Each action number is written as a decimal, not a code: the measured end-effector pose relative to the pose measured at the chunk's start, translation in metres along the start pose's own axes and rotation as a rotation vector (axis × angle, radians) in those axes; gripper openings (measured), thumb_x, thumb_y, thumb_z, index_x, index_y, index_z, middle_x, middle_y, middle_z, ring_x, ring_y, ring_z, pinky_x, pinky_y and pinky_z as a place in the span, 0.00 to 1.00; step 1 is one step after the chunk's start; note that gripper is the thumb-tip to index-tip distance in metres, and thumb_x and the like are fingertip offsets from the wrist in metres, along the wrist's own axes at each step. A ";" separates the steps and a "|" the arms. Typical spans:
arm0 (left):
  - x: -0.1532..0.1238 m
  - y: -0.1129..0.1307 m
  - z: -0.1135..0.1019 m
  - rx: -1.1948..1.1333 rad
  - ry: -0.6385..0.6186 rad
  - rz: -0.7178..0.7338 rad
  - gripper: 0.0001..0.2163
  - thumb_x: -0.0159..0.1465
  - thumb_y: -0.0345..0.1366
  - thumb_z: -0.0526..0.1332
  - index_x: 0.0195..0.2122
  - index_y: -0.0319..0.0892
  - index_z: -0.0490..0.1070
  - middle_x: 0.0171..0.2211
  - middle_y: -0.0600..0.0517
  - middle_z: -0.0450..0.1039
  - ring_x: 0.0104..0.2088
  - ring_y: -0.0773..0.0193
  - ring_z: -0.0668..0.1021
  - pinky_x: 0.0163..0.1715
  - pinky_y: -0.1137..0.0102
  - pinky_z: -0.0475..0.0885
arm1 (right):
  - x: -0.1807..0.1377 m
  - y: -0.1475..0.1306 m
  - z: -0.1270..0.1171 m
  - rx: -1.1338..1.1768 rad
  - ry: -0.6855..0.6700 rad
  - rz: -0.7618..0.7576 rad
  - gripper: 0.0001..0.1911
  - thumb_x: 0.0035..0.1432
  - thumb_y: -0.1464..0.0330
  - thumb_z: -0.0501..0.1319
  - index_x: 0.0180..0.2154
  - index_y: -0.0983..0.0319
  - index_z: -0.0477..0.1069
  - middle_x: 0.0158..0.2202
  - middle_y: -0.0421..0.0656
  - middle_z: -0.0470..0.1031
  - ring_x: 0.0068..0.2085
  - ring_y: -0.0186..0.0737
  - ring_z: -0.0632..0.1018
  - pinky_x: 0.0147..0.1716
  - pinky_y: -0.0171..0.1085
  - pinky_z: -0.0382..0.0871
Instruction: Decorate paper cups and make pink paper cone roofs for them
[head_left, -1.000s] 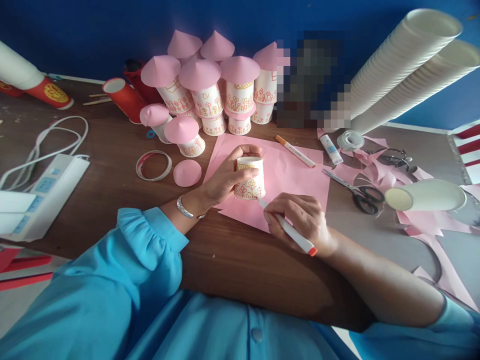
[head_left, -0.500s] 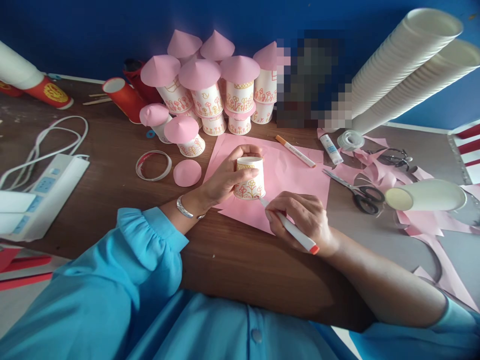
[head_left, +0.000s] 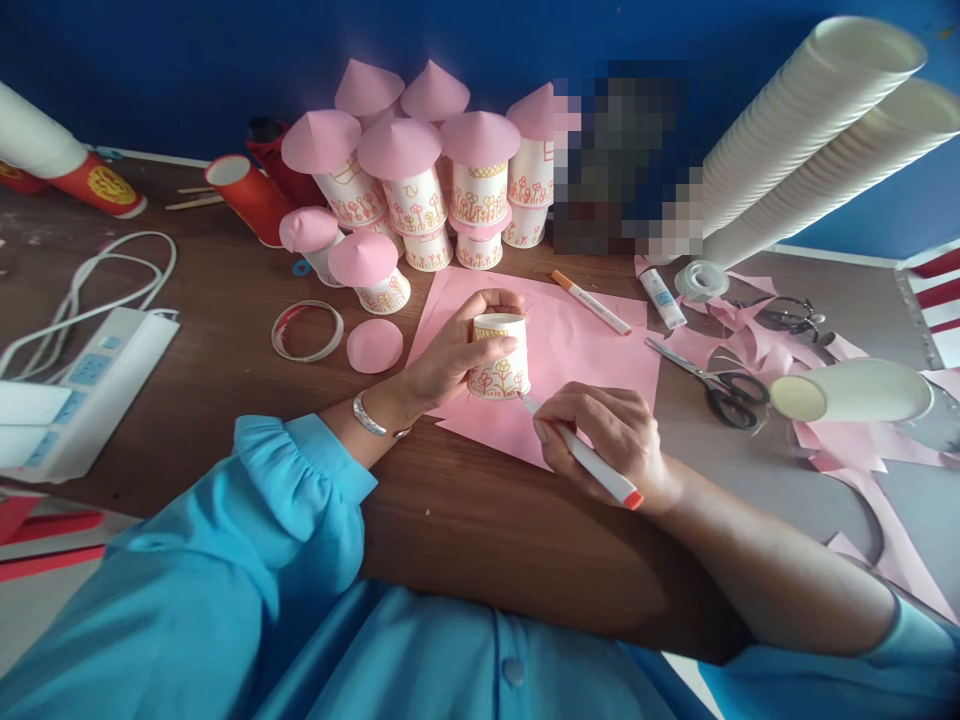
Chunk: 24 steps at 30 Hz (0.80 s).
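Observation:
My left hand (head_left: 465, 350) is closed round a short white paper cup (head_left: 501, 362), which has a yellow patterned band near its rim and red and yellow flowers drawn lower down. In my right hand (head_left: 604, 435) is a white marker (head_left: 600, 468) with an orange-red end; its tip meets the cup near the lower right edge. Beneath the cup lies pink paper (head_left: 577, 370). An orange-capped marker (head_left: 591, 302) rests on that sheet, and a pink paper disc (head_left: 375, 346) lies left of my left hand.
Behind stand several decorated cups with pink cone roofs (head_left: 401, 150). Scissors (head_left: 712, 385), a glue tube (head_left: 664, 300), a tape roll (head_left: 701, 281), pink scraps and a white cup (head_left: 855, 390) are at right. Tall cup stacks (head_left: 810, 130) lean behind them; a power strip (head_left: 97, 390) lies left.
My right hand and the marker have shifted very slightly to the right along the cup's lower edge. My left hand and the cup look unmoved.

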<state>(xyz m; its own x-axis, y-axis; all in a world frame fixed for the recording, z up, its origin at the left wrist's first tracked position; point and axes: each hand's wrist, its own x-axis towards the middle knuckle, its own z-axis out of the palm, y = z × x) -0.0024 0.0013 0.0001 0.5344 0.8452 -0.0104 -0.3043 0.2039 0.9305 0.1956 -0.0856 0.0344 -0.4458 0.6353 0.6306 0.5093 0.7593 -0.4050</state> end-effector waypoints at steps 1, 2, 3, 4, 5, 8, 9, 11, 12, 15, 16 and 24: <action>0.000 0.000 0.000 -0.004 -0.001 -0.001 0.23 0.57 0.40 0.72 0.52 0.45 0.68 0.50 0.48 0.70 0.41 0.62 0.75 0.38 0.69 0.73 | 0.000 0.000 0.000 0.000 -0.004 0.005 0.08 0.62 0.79 0.59 0.37 0.59 0.67 0.25 0.37 0.73 0.23 0.32 0.73 0.23 0.33 0.66; 0.000 0.000 0.000 -0.006 -0.002 0.000 0.23 0.57 0.40 0.72 0.52 0.46 0.68 0.50 0.48 0.70 0.41 0.62 0.75 0.37 0.69 0.73 | 0.000 0.000 0.000 0.000 -0.010 0.011 0.08 0.62 0.78 0.59 0.36 0.59 0.67 0.25 0.37 0.73 0.23 0.32 0.72 0.23 0.33 0.66; 0.000 0.000 0.000 -0.006 -0.003 0.000 0.23 0.57 0.40 0.72 0.52 0.46 0.68 0.50 0.48 0.70 0.41 0.62 0.75 0.37 0.69 0.73 | 0.000 0.000 0.000 -0.001 -0.016 0.015 0.08 0.62 0.78 0.59 0.36 0.59 0.67 0.25 0.37 0.73 0.23 0.32 0.72 0.23 0.32 0.66; 0.000 0.000 0.000 -0.005 -0.004 0.001 0.23 0.58 0.40 0.72 0.52 0.46 0.68 0.50 0.48 0.70 0.40 0.62 0.74 0.36 0.69 0.73 | 0.000 0.000 0.000 -0.002 -0.020 0.016 0.08 0.62 0.78 0.59 0.36 0.59 0.67 0.25 0.37 0.73 0.23 0.32 0.72 0.23 0.32 0.66; 0.000 0.000 0.000 -0.003 -0.006 0.002 0.23 0.58 0.40 0.72 0.52 0.46 0.68 0.50 0.48 0.69 0.40 0.63 0.74 0.36 0.69 0.73 | 0.001 0.000 0.000 -0.003 -0.021 0.015 0.08 0.62 0.78 0.59 0.36 0.59 0.67 0.25 0.37 0.72 0.22 0.32 0.72 0.22 0.32 0.66; -0.002 0.002 0.002 -0.005 -0.008 0.001 0.22 0.58 0.40 0.71 0.52 0.46 0.68 0.50 0.48 0.70 0.39 0.64 0.73 0.35 0.70 0.72 | 0.001 -0.001 0.000 0.000 -0.020 0.015 0.09 0.62 0.79 0.60 0.36 0.59 0.67 0.25 0.36 0.72 0.22 0.32 0.72 0.22 0.33 0.65; -0.002 0.003 0.002 -0.006 -0.008 0.000 0.22 0.58 0.40 0.71 0.52 0.46 0.68 0.49 0.48 0.70 0.38 0.64 0.73 0.35 0.70 0.72 | 0.001 -0.001 0.000 0.002 -0.019 0.016 0.09 0.61 0.79 0.60 0.36 0.59 0.67 0.25 0.36 0.72 0.22 0.32 0.72 0.22 0.33 0.65; -0.002 0.003 0.002 -0.008 -0.005 -0.002 0.22 0.58 0.40 0.71 0.52 0.46 0.68 0.48 0.48 0.71 0.39 0.63 0.73 0.35 0.70 0.72 | 0.001 -0.001 0.000 0.006 -0.011 0.017 0.09 0.61 0.79 0.59 0.36 0.59 0.67 0.25 0.36 0.72 0.22 0.32 0.72 0.22 0.33 0.65; -0.002 0.003 0.001 -0.010 -0.002 -0.001 0.22 0.58 0.40 0.70 0.52 0.46 0.68 0.48 0.48 0.71 0.39 0.63 0.74 0.35 0.69 0.72 | 0.001 -0.001 -0.001 0.009 -0.002 0.016 0.09 0.61 0.79 0.59 0.36 0.59 0.67 0.25 0.36 0.72 0.22 0.33 0.73 0.22 0.33 0.66; -0.002 0.002 0.000 -0.034 0.005 -0.003 0.23 0.56 0.40 0.71 0.51 0.46 0.68 0.51 0.47 0.71 0.41 0.61 0.75 0.35 0.69 0.72 | 0.001 -0.001 -0.002 0.028 0.032 0.009 0.09 0.61 0.79 0.59 0.37 0.59 0.68 0.25 0.37 0.74 0.23 0.33 0.74 0.23 0.33 0.69; -0.001 0.001 -0.001 -0.045 0.008 -0.005 0.23 0.56 0.40 0.71 0.51 0.46 0.68 0.51 0.47 0.70 0.41 0.60 0.75 0.35 0.69 0.72 | 0.001 0.000 -0.003 0.033 0.041 0.007 0.09 0.61 0.79 0.59 0.37 0.59 0.69 0.25 0.37 0.74 0.23 0.34 0.74 0.23 0.33 0.69; 0.001 0.001 -0.003 -0.019 0.027 -0.011 0.24 0.57 0.40 0.70 0.54 0.45 0.68 0.56 0.45 0.72 0.45 0.57 0.78 0.39 0.66 0.75 | 0.002 0.001 -0.004 0.034 0.074 -0.010 0.09 0.61 0.79 0.60 0.38 0.59 0.69 0.25 0.38 0.74 0.23 0.34 0.75 0.22 0.33 0.70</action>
<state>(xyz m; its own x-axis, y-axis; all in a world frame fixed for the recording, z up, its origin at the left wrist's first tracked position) -0.0044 0.0035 0.0000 0.5169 0.8555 -0.0309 -0.3131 0.2226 0.9233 0.1978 -0.0843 0.0380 -0.3943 0.6167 0.6813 0.4796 0.7705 -0.4199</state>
